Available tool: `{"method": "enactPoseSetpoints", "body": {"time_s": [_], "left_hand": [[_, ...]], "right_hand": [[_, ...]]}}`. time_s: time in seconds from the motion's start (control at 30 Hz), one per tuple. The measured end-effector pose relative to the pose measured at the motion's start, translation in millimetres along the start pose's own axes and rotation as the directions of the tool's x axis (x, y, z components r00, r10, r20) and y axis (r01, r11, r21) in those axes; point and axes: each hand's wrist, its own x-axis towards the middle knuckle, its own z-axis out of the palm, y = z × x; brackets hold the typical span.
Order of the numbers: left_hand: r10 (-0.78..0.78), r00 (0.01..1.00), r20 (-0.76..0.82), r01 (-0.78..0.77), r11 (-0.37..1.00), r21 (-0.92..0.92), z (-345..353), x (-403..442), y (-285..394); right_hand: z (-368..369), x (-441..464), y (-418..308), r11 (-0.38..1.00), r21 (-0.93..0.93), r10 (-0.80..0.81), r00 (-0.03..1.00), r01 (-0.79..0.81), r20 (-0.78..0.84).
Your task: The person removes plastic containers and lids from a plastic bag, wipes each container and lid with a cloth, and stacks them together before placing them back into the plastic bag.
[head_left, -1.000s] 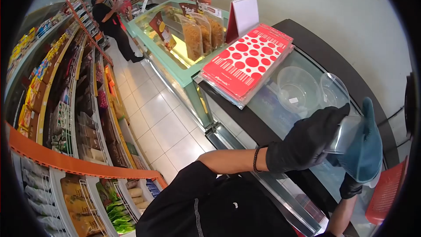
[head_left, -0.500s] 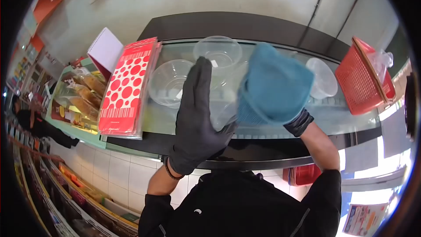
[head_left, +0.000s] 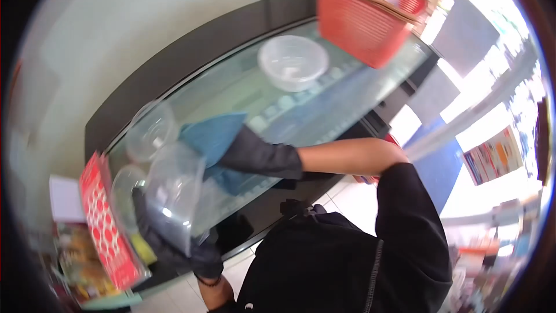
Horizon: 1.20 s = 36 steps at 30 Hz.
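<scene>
My left hand (head_left: 159,240), in a black glove, is wrapped around a clear plastic bowl (head_left: 176,191) tipped on its side above the counter. A blue cloth (head_left: 213,136) is bunched in my right hand (head_left: 255,153), also black-gloved, close to the bowl's rim. Whether the cloth touches the bowl I cannot tell. The right fingers are largely hidden by the cloth. Behind the held bowl are another clear bowl (head_left: 147,130) and a further clear bowl (head_left: 123,188), partly covered. A frosted plastic bowl (head_left: 292,61) stands farther right on the glass counter (head_left: 231,101).
A red plastic basket (head_left: 359,23) with a clear bag inside stands at the counter's far right end. Red-and-white dotted packets (head_left: 104,223) lie at the left, beside a white notepad (head_left: 66,197). A wall (head_left: 145,23) rises behind the counter.
My view has swung right and tilted, so the basket appears higher and the packets lower left. The cloth in my right hand has moved left, near the bowl in my left hand.
</scene>
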Motion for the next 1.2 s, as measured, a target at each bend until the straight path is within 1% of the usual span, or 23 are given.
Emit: {"method": "enactPoseSetpoints", "body": {"time_s": [0.03, 0.1, 0.13, 0.17, 0.2, 0.23, 0.27, 0.3, 0.37, 0.43, 0.5, 0.57, 0.63, 0.8, 0.87, 0.9, 0.93, 0.97, 1.0, 1.07, 1.1, 1.17, 1.2], "left_hand": [[0.005, 1.000, 0.022, -0.005, 1.000, 0.013, 0, 3, 0], [-0.172, 0.985, -0.019, 0.170, 0.981, -0.089, 16, 5, 8], [-0.115, 0.991, 0.073, 0.117, 0.993, -0.016, 22, 14, 16], [-0.057, 0.985, 0.161, 0.050, 0.998, 0.050, 24, 24, 20], [-0.009, 0.969, 0.247, -0.020, 0.993, 0.114, 24, 30, 22], [-0.026, 0.953, 0.302, 0.010, 0.998, 0.054, 20, 31, 15], [0.075, 0.938, 0.337, -0.114, 0.989, 0.096, 22, 41, 19], [0.105, 0.929, 0.355, -0.155, 0.981, 0.115, 23, 47, 20], [0.123, 0.932, 0.341, -0.187, 0.969, 0.163, 27, 48, 17], [0.136, 0.941, 0.310, -0.208, 0.954, 0.213, 34, 49, 17], [0.154, 0.948, 0.277, -0.229, 0.937, 0.264, 39, 50, 16], [0.181, 0.954, 0.239, -0.255, 0.909, 0.330, 45, 51, 15], [0.198, 0.956, 0.216, -0.269, 0.885, 0.380, 49, 51, 14], [0.221, 0.961, 0.163, -0.274, 0.828, 0.490, 50, 51, 5], [0.225, 0.962, 0.157, -0.274, 0.816, 0.508, 46, 53, 1], [0.230, 0.962, 0.145, -0.272, 0.822, 0.500, 50, 53, 8], [0.295, 0.946, 0.134, -0.324, 0.852, 0.411, 63, 62, 33], [0.140, 0.975, 0.174, -0.215, 0.798, 0.563, 54, 49, 9], [0.120, 0.961, 0.250, -0.242, 0.805, 0.542, 53, 51, 1], [0.055, 0.924, 0.379, -0.262, 0.812, 0.522, 48, 53, -6], [0.003, 0.902, 0.431, -0.259, 0.802, 0.538, 35, 50, -6], [-0.108, 0.909, 0.403, -0.102, 0.879, 0.466, 37, 60, 14], [-0.154, 0.913, 0.377, -0.019, 0.908, 0.418, 42, 70, 21]], "right_hand": [[-7, 0, -3, 0.998, 0.055, 0.040, 0.999, -0.041, 0.021], [-23, -1, -3, 0.978, 0.182, 0.092, 0.993, -0.105, 0.078], [-39, 3, -6, 0.997, 0.018, -0.074, 0.997, 0.074, 0.029], [-54, 8, -10, 0.956, -0.159, -0.246, 0.969, 0.246, 0.019], [-64, 10, -10, 0.857, -0.325, -0.406, 0.912, 0.400, 0.052], [-48, -1, 6, 0.826, -0.435, -0.403, 0.915, 0.359, -0.010], [-44, 0, 6, 0.802, -0.400, -0.493, 0.870, 0.444, -0.022], [-40, 0, 6, 0.770, -0.359, -0.576, 0.816, 0.527, -0.038], [-23, -6, 4, 0.738, -0.357, -0.642, 0.758, 0.572, -0.114], [-22, 1, 10, 0.740, -0.237, -0.667, 0.730, 0.629, -0.146], [-29, 15, 10, 0.750, 0.023, -0.653, 0.746, 0.660, -0.128], [-48, 15, 15, 0.818, 0.219, -0.527, 0.846, 0.531, -0.083], [-53, 12, 19, 0.870, 0.272, -0.409, 0.910, 0.411, -0.067], [-15, 0, 55, 0.977, 0.101, -0.171, 0.974, 0.188, -0.151], [-50, 12, 42, 0.970, -0.138, -0.188, 0.977, 0.201, 0.097], [-65, 16, 38, 0.939, -0.258, -0.172, 0.959, 0.229, 0.226], [-63, 17, 43, 0.912, -0.260, -0.293, 0.948, 0.316, 0.126], [-57, 15, 46, 0.882, -0.266, -0.400, 0.916, 0.389, 0.013], [-53, 13, 49, 0.844, -0.279, -0.500, 0.861, 0.459, -0.096], [-50, 10, 45, 0.835, -0.219, -0.531, 0.844, 0.505, -0.081], [-47, 8, 41, 0.846, -0.162, -0.522, 0.851, 0.508, -0.059], [-58, 11, 29, 0.876, -0.057, -0.479, 0.878, 0.478, 0.012], [-73, 17, 23, 0.913, -0.049, -0.392, 0.904, 0.405, 0.168]]}}
